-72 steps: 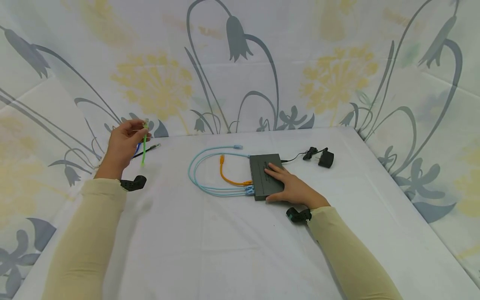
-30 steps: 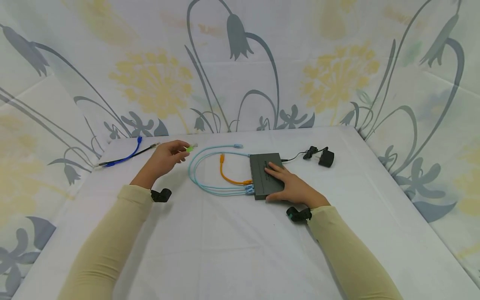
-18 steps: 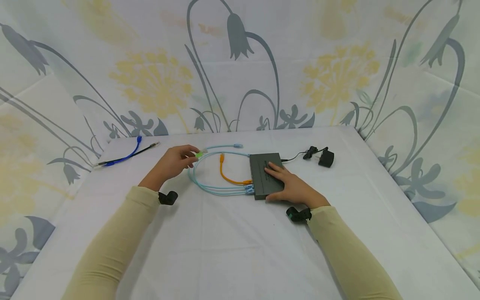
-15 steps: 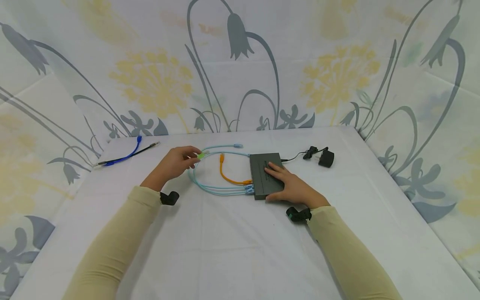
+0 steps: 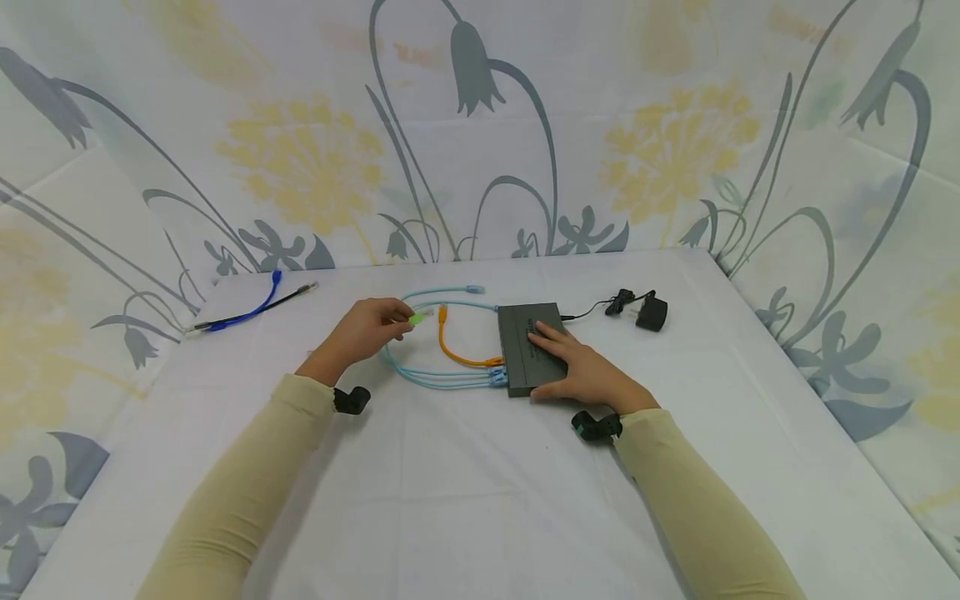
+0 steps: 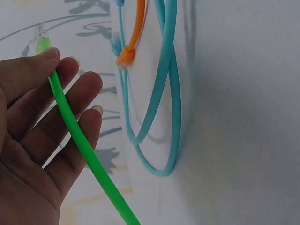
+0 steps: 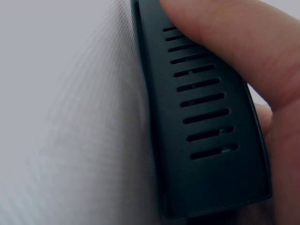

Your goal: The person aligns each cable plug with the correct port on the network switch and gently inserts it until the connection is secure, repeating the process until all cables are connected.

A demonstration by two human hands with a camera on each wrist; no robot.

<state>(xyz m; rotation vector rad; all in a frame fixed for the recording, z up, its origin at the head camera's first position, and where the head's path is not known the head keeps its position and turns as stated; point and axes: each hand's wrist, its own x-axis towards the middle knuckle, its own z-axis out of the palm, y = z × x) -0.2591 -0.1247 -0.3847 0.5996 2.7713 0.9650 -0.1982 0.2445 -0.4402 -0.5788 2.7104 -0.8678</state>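
Note:
My left hand (image 5: pixel 367 332) pinches a bright green network cable (image 6: pixel 89 152) between thumb and fingers, just behind its clear plug (image 6: pixel 41 32). In the head view the plug points right, near the upright end of an orange network cable (image 5: pixel 452 354). Spread over a dark grey network switch (image 5: pixel 522 329), my right hand (image 5: pixel 592 373) rests with its fingers on the top. Its thumb lies against the slotted side in the right wrist view. Light blue network cables (image 5: pixel 435 385) and the orange one run from the left side of the switch.
A black power adapter (image 5: pixel 652 314) lies right of the switch, joined by a thin cord. At the far left of the white-covered table (image 5: pixel 450 500) lie a blue cable (image 5: pixel 262 307) and a black cable (image 5: pixel 288 297), crossing. A floral cloth (image 5: pixel 315 150) hangs behind.
My left hand has carried the green cable from the far left, beside the blue and black cables, rightward over the light blue loops. My right hand has stayed on the switch.

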